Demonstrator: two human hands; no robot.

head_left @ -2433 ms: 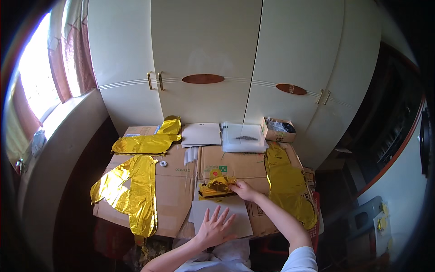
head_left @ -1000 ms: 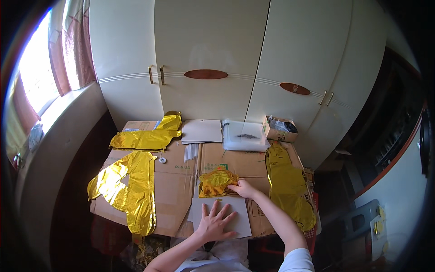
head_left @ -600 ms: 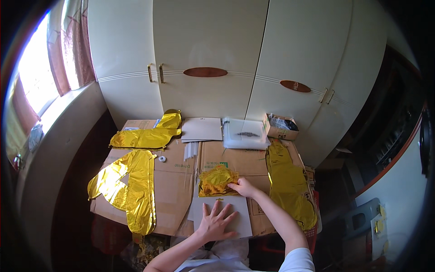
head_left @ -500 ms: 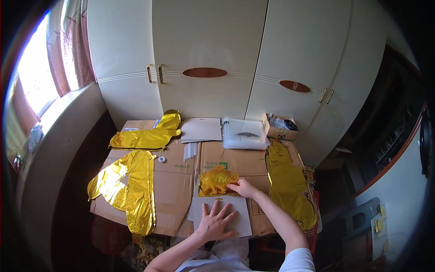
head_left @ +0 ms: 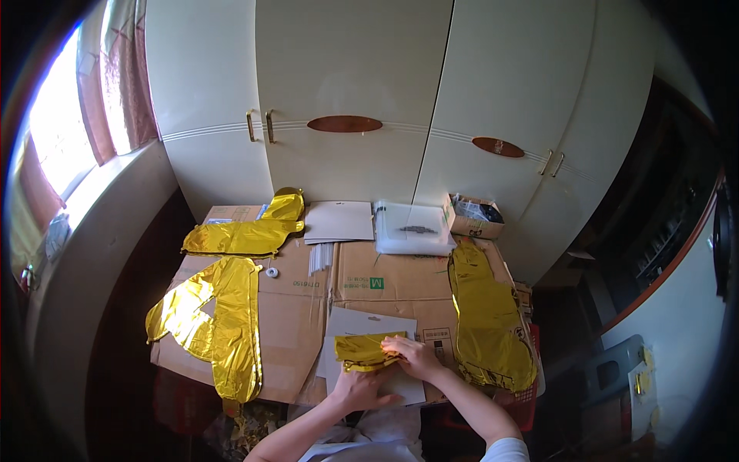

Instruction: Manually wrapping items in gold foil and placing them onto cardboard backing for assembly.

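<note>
A folded gold foil balloon [head_left: 360,350] lies over a grey-white card [head_left: 374,320] at the near middle of the table. My right hand [head_left: 416,359] is closed on the balloon's right end, fingers bent over its top. Below the foil, my left hand [head_left: 365,391] rests on the card with its thumb stretched out to the right. The foil hides its other fingers. The card's upper edge, with a small hanging slot, shows beyond the balloon.
Flat gold foil balloons lie left [head_left: 237,308], back left [head_left: 250,237] and right [head_left: 493,323]. Along the back are stacked cards [head_left: 339,221], clear plastic bags [head_left: 412,223] and an open box [head_left: 476,225]. A small white roll [head_left: 272,272] sits left of several white strips [head_left: 320,259].
My right hand has brought the gold foil balloon toward me, from beyond the card onto it and over my left fingers. My left hand has stayed about where it was.
</note>
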